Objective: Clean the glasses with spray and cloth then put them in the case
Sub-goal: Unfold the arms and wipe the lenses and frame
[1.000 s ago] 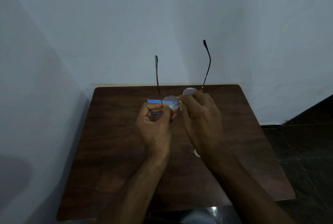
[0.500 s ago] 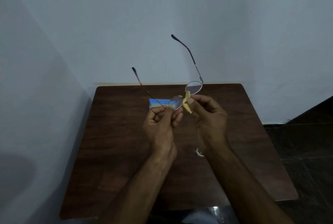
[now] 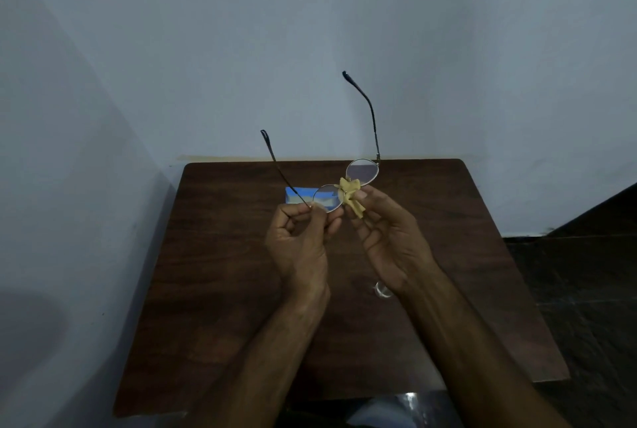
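Observation:
Thin metal-rimmed glasses [image 3: 362, 170] with round lenses are held up over the table, both temples unfolded and pointing away from me. My left hand [image 3: 300, 238] pinches the frame at the left lens and hinge. My right hand [image 3: 386, 238] pinches a crumpled yellow cloth [image 3: 351, 195] against the bridge between the lenses. A blue glasses case [image 3: 296, 194] lies on the table behind my left hand, partly hidden by the left lens. A small clear object [image 3: 381, 289], possibly the spray bottle, shows beneath my right wrist.
The dark wooden table [image 3: 206, 289] stands in a corner, with a pale wall behind and on the left. A dark floor [image 3: 586, 289] lies to the right of the table. Something shiny [image 3: 410, 400] shows below the table's near edge.
The glasses have tilted, their temples swinging left and then upright. The yellow cloth, hidden a second ago, now shows at the bridge. My right hand has opened out slightly toward the right.

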Motion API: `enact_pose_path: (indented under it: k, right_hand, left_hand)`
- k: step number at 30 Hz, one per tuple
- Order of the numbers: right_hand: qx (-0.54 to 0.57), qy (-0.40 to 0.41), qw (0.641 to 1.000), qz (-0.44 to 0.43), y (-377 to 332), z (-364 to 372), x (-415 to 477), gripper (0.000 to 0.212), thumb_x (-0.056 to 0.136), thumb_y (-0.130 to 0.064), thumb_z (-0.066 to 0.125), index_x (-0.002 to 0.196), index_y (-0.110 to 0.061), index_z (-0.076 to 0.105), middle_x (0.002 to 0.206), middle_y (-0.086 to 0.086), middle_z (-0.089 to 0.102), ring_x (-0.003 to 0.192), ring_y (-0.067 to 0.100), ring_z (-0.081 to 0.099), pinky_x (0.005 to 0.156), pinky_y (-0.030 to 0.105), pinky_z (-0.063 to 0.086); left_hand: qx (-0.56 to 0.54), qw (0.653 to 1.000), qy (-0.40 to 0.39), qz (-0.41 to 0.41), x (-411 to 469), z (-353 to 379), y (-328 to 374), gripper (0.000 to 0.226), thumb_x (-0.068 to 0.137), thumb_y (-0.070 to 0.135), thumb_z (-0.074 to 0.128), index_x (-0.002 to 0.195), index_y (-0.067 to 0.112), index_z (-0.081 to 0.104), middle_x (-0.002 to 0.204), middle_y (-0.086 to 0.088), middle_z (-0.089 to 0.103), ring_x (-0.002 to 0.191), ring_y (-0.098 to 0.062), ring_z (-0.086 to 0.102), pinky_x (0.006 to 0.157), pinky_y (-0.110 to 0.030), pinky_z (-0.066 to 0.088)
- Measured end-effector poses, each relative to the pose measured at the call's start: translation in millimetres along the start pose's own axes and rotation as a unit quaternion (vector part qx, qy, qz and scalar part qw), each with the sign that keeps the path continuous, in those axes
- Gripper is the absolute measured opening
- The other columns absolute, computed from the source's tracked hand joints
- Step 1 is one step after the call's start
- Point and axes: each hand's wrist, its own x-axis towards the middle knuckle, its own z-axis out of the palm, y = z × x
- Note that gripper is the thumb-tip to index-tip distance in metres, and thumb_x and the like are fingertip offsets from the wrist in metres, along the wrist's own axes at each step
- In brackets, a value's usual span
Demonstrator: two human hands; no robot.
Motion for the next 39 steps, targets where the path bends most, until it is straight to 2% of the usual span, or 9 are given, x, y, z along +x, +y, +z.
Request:
enact_pose_path:
  k: [8, 12, 15, 20, 22, 26, 30, 34, 39]
  right_hand:
    - [0.004, -0.004, 1.000, 0.014, 0, -2, 7, 0.046, 0.083, 0.004, 0.071, 0.127, 0.007, 0.062, 0.111, 0.015, 0.074, 0.091, 0.019, 0.074, 0.085, 0.028, 0.062]
    - [-0.001, 0.006, 1.000, 0.005, 4, -1, 8, 0.059, 0.076, 0.000, 0.076, 0.132, 0.009, 0.059, 0.116, 0.019, 0.070, 0.089, 0.020, 0.074, 0.083, 0.029, 0.063]
    - [-0.001, 0.029, 1.000, -0.011, 6, 1, 6, 0.059, 0.070, -0.001, 0.078, 0.126, 0.010, 0.062, 0.108, 0.018, 0.073, 0.086, 0.020, 0.077, 0.081, 0.027, 0.065]
    - [-0.015, 0.071, 0.997, -0.035, 11, 3, 3, 0.072, 0.065, -0.003, 0.081, 0.130, 0.016, 0.058, 0.104, 0.022, 0.074, 0.081, 0.021, 0.077, 0.076, 0.029, 0.065]
    - [-0.031, 0.086, 0.994, -0.055, 14, 2, 2, 0.065, 0.068, -0.002, 0.082, 0.126, 0.017, 0.060, 0.103, 0.022, 0.075, 0.079, 0.022, 0.077, 0.072, 0.029, 0.066]
    - [-0.084, 0.101, 0.985, -0.116, 15, 1, 1, 0.032, 0.084, 0.009, 0.075, 0.114, 0.008, 0.066, 0.093, 0.014, 0.080, 0.077, 0.020, 0.077, 0.069, 0.026, 0.064]
    - [-0.113, 0.124, 0.968, -0.186, 15, 3, -1, 0.023, 0.082, 0.006, 0.079, 0.102, -0.004, 0.071, 0.092, 0.011, 0.081, 0.081, 0.019, 0.078, 0.069, 0.025, 0.062]
    - [-0.047, 0.137, 0.967, -0.210, 1, -1, 7, 0.034, 0.088, 0.006, 0.075, 0.120, 0.011, 0.067, 0.097, 0.011, 0.080, 0.083, 0.016, 0.076, 0.068, 0.021, 0.060]
    - [-0.048, 0.134, 0.977, -0.157, -8, -3, 5, 0.045, 0.086, 0.008, 0.074, 0.130, 0.009, 0.061, 0.090, 0.008, 0.081, 0.075, 0.014, 0.077, 0.065, 0.020, 0.061]
  left_hand:
    - [0.027, 0.999, -0.013, 0.040, 0, -2, -4, 0.012, 0.090, -0.008, 0.073, 0.093, 0.001, 0.066, 0.097, -0.025, 0.076, 0.084, -0.036, 0.080, 0.068, -0.033, 0.065]
    - [0.045, 0.997, -0.008, 0.061, -2, -2, -5, 0.016, 0.088, -0.011, 0.073, 0.091, 0.003, 0.066, 0.091, -0.013, 0.078, 0.082, -0.033, 0.080, 0.066, -0.033, 0.065]
    - [0.060, 0.995, -0.010, 0.078, -2, -3, -6, 0.017, 0.087, -0.013, 0.073, 0.092, 0.000, 0.065, 0.086, -0.004, 0.079, 0.082, -0.028, 0.080, 0.066, -0.031, 0.065]
    - [0.089, 0.990, -0.007, 0.106, 0, -6, -9, 0.017, 0.086, -0.015, 0.074, 0.095, -0.002, 0.066, 0.085, 0.000, 0.079, 0.082, -0.023, 0.080, 0.066, -0.030, 0.065]
    - [0.086, 0.991, -0.001, 0.105, 0, -6, -9, 0.017, 0.086, -0.014, 0.075, 0.095, -0.002, 0.067, 0.085, -0.002, 0.079, 0.082, -0.024, 0.080, 0.065, -0.030, 0.065]
    - [0.077, 0.993, 0.000, 0.090, 1, -4, -9, 0.018, 0.087, -0.012, 0.075, 0.093, 0.003, 0.068, 0.085, -0.004, 0.079, 0.081, -0.026, 0.081, 0.066, -0.031, 0.065]
    - [0.065, 0.993, -0.012, 0.094, -1, 1, -7, 0.014, 0.087, -0.012, 0.074, 0.096, -0.005, 0.066, 0.085, -0.005, 0.079, 0.080, -0.027, 0.081, 0.067, -0.030, 0.064]
    - [0.061, 0.994, -0.018, 0.092, 2, -2, -5, 0.012, 0.089, -0.012, 0.072, 0.098, -0.009, 0.064, 0.084, -0.004, 0.079, 0.082, -0.029, 0.081, 0.068, -0.031, 0.064]
    - [0.097, 0.989, -0.029, 0.111, 0, -10, -7, 0.013, 0.089, -0.011, 0.073, 0.097, -0.007, 0.064, 0.091, -0.015, 0.079, 0.084, -0.032, 0.081, 0.071, -0.036, 0.066]
